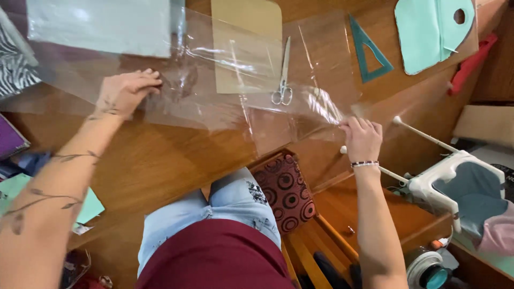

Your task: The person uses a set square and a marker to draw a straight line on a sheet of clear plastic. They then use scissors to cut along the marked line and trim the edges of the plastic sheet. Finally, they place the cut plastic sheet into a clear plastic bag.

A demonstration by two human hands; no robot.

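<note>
A large sheet of clear plastic film (225, 75) lies spread over the wooden table (160, 160), wrinkled in the middle. My left hand (127, 92) presses flat on the film's left part, fingers together. My right hand (362, 137) pinches the film's right edge near the table's front edge. A pair of silver scissors (283, 75) rests on top of the film, over a tan card (247, 45), between my two hands.
A teal set square (368, 49) and a mint green cut shape (433, 32) lie at the back right. A pale sheet (99, 24) sits at back left. A patterned cushion (284, 184) is on the chair below. A white rack (444, 171) stands right.
</note>
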